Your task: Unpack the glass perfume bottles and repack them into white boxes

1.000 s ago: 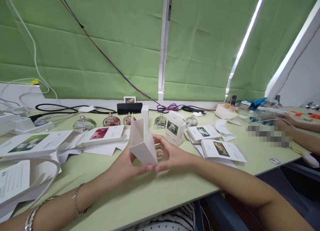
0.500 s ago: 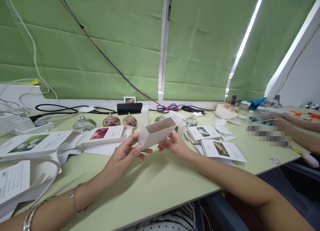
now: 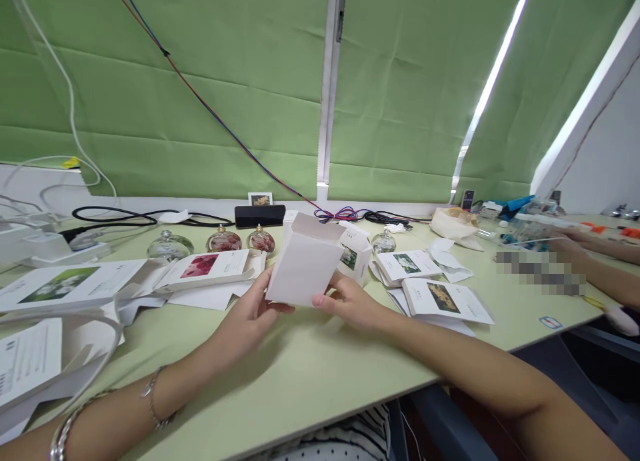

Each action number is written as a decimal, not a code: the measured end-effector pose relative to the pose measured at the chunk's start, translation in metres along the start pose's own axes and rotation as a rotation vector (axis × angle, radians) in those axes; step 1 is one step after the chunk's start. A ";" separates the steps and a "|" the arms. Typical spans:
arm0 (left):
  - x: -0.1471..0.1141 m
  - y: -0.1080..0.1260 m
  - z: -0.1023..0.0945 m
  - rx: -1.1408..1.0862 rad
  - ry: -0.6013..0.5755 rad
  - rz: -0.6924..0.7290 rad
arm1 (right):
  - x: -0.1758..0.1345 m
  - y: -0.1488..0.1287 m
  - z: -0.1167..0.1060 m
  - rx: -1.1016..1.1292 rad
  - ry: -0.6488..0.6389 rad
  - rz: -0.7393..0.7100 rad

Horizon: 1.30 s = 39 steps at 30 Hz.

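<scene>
Between my two hands, above the near part of the table, is a plain white cardboard box (image 3: 305,268), tilted with its upper end away from me. My left hand (image 3: 255,304) is closed on the lower left side of the box. At its lower right corner my right hand (image 3: 347,298) grips it, thumb on the near face. Behind the box stands a white printed box (image 3: 356,254) with a flower picture. Past my left hand are two round glass bottles with reddish contents, one bottle (image 3: 223,240) and another bottle (image 3: 261,240). A clear bottle (image 3: 384,241) is to the right.
Flat white printed boxes lie left (image 3: 70,284) and right (image 3: 445,300). A black phone (image 3: 260,215) leans at the back near cables (image 3: 345,214). On the right, another person's hand (image 3: 567,248) is by clear plastic items. The table edge (image 3: 340,418) is close to me.
The white box has turned in my hands. Its open top faced me before; now a broad flat side does. My right thumb has moved onto that side.
</scene>
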State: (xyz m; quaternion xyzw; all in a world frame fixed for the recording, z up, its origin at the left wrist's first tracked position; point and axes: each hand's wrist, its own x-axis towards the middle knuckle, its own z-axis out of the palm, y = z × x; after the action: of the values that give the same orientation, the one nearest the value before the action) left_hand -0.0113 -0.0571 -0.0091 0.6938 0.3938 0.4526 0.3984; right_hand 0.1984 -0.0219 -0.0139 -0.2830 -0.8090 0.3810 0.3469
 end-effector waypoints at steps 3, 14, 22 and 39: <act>-0.002 0.000 0.001 -0.007 -0.085 -0.033 | -0.002 -0.006 0.000 -0.021 -0.037 -0.026; 0.001 -0.002 -0.001 0.176 -0.095 -0.023 | -0.003 -0.006 0.002 -0.188 -0.015 -0.131; -0.012 0.006 0.005 0.165 -0.252 -0.057 | -0.003 -0.006 0.007 -0.124 -0.045 -0.109; -0.011 0.026 0.008 0.335 -0.227 -0.033 | -0.006 -0.006 0.007 -0.094 0.054 -0.207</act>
State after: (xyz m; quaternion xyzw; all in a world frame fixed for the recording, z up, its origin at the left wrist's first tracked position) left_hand -0.0025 -0.0787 0.0093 0.7904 0.4275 0.2930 0.3265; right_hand 0.1952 -0.0321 -0.0147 -0.2238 -0.8412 0.2972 0.3923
